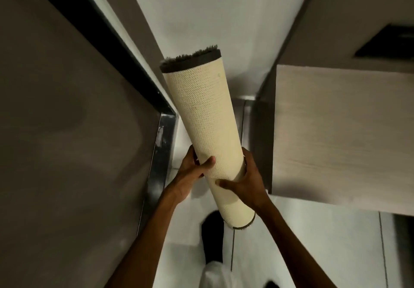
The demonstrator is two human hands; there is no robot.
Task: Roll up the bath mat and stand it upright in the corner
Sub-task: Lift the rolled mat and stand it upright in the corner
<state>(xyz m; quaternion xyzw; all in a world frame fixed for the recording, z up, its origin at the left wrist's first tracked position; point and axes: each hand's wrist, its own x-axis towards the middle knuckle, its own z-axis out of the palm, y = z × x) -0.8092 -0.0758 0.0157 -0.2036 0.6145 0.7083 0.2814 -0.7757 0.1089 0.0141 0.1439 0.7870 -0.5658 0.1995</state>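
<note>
The bath mat (201,113) is rolled into a tight cream cylinder with a dark fuzzy pile showing at its top end. It is held off the floor, tilted with the top leaning away and to the left. My left hand (192,171) grips its lower part from the left, thumb across the front. My right hand (244,180) wraps it from the right, fingers across the front. The roll's lower end hangs above my dark shoe. The corner (244,102), where the white wall meets the floor, lies behind the roll.
A dark-framed grey panel (78,108) fills the left side, its black frame (165,117) close to the roll. A pale wood-grain cabinet (336,131) juts out on the right. White floor tiles (291,243) lie below, with my shoe (212,236) on them.
</note>
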